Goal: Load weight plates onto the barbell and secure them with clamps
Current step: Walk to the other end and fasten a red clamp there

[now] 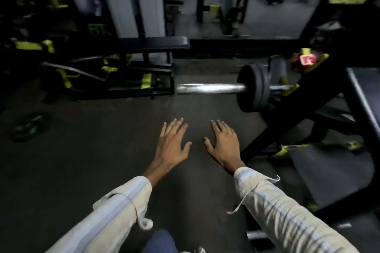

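The chrome sleeve of the barbell points left from a black rack, its bare end free. Two black weight plates sit on it close to the rack. My left hand and my right hand are stretched out side by side, palms down, fingers spread, holding nothing. Both hover over the dark floor, below the sleeve and short of it. No clamp is visible for certain; a red object rests on the rack above the plates.
A black and yellow rack frame stands at right, its leg slanting down beside my right hand. A flat bench and a rack with yellow parts stand at left behind the sleeve. A dark plate lies on the floor far left.
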